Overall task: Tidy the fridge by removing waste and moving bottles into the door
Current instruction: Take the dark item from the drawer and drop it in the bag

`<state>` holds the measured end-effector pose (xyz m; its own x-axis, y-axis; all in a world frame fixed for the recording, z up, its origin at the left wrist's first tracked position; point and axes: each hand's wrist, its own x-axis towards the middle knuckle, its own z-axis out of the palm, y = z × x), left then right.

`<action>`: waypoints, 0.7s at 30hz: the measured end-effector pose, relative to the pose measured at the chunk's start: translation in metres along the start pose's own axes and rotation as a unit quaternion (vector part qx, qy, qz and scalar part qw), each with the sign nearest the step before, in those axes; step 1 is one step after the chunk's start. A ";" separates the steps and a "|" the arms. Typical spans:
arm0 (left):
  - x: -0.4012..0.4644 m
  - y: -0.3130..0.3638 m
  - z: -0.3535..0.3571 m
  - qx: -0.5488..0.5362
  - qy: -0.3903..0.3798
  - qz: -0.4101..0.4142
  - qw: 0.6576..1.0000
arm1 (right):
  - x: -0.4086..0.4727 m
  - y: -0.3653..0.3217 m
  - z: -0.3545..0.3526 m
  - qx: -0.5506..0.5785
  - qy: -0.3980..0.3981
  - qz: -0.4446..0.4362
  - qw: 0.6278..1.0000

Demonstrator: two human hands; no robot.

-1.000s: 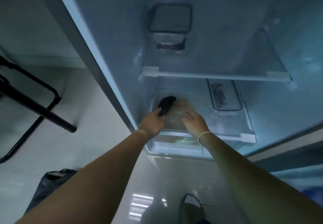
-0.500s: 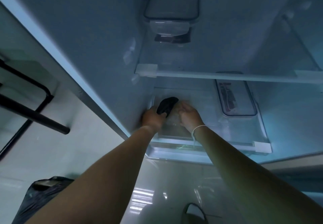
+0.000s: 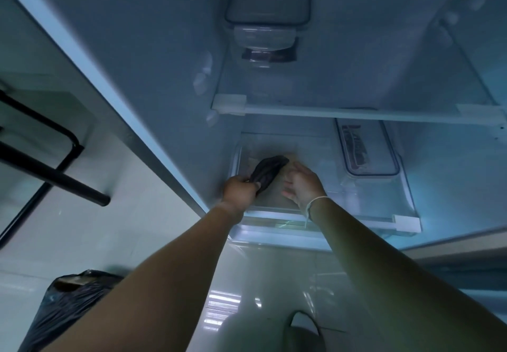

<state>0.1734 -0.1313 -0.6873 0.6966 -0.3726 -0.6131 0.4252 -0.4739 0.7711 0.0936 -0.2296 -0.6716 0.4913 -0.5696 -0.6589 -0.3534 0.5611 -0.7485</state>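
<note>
Both my arms reach into the open fridge, onto its lower glass shelf (image 3: 378, 203). My left hand (image 3: 240, 191) pinches a crumpled black scrap (image 3: 267, 171), which looks like a small plastic bag. Under the scrap lies a brownish wrapper or paper (image 3: 277, 189). My right hand (image 3: 301, 184), a white string around its wrist, rests with fingers spread on that brownish piece. I cannot tell whether it grips it. No bottles are visible.
A clear lidded food box (image 3: 366, 150) stands on the same shelf at the right. Another lidded container (image 3: 267, 8) sits on the upper shelf (image 3: 343, 111). A black rubbish bag (image 3: 65, 305) stands open on the tiled floor at lower left. A black metal frame (image 3: 52, 176) is at left.
The view has drawn closer to the lower shelf. My left hand has kept hold of the black scrap, and my right hand has stayed on the brownish piece, its fingers now more spread.
</note>
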 end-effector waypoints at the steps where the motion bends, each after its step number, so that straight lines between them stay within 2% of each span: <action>1: -0.006 0.001 -0.002 -0.003 -0.011 0.000 1.000 | -0.005 -0.001 0.000 0.016 0.004 0.007 1.000; 7: -0.039 0.001 -0.022 -0.010 -0.067 0.014 0.998 | -0.043 -0.012 0.005 0.066 0.022 -0.005 0.998; 13: -0.095 -0.003 -0.069 -0.007 -0.082 0.003 0.997 | -0.100 -0.005 0.020 0.079 0.012 -0.007 0.997; 21: -0.165 -0.034 -0.151 -0.050 -0.024 -0.017 0.998 | -0.170 0.032 0.060 0.019 -0.050 0.017 0.998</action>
<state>0.1314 0.0673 -0.5865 0.6537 -0.3966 -0.6445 0.5053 -0.4053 0.7618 0.0466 -0.0790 -0.5795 0.5571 -0.4884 -0.6717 -0.3419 0.6022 -0.7214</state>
